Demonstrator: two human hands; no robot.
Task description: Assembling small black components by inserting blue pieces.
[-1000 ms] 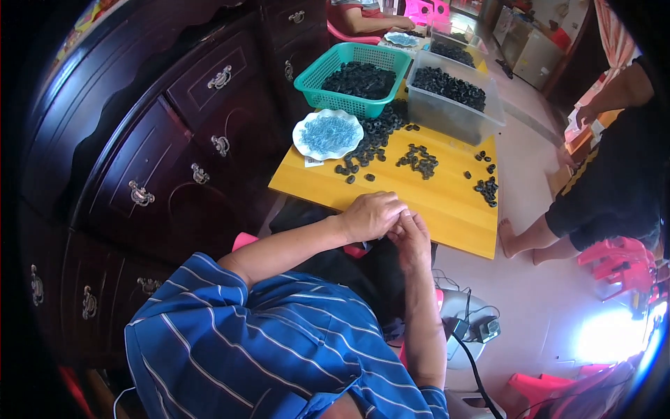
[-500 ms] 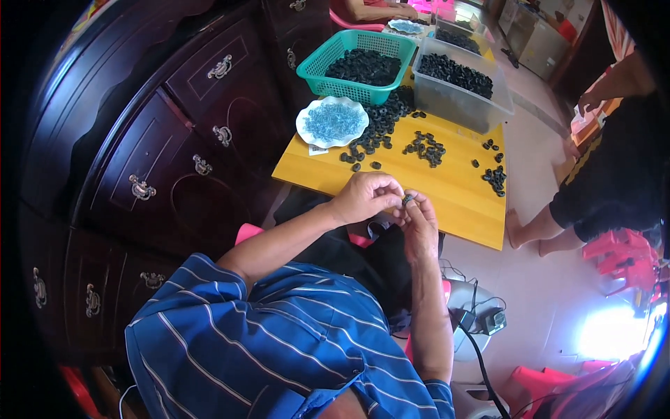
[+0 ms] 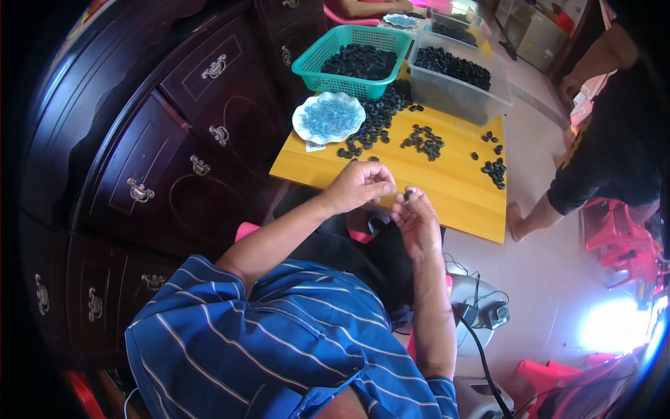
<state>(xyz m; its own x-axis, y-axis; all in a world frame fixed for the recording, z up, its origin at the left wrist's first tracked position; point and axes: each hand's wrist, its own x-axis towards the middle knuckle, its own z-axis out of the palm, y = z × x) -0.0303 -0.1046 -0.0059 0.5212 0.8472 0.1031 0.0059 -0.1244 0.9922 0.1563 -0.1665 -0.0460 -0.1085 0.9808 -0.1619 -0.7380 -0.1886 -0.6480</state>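
My right hand [image 3: 420,227] pinches a small black ring-shaped part [image 3: 408,195] between thumb and fingertips at the table's near edge. Just to its left, my left hand [image 3: 357,187] has thumb and forefinger pressed together; anything between them is too small to make out. A gap separates the two hands. Beyond them, a loose cluster of similar black parts [image 3: 423,142] lies on the yellow table [image 3: 447,185]. A white scalloped plate [image 3: 299,128] holds many small clear bluish pieces [image 3: 328,117]. More black parts [image 3: 377,120] are heaped beside the plate.
A green basket [image 3: 363,89] and a clear plastic bin [image 3: 453,103], both with black parts, stand at the back. Another small group [image 3: 495,172] lies near the right edge. Dark drawers [image 3: 164,146] line the left. A person [image 3: 607,146] stands at right; another's arm shows far back.
My hands have drawn apart; the left moved slightly left, while the right keeps the black part. The person at right has shifted a little.
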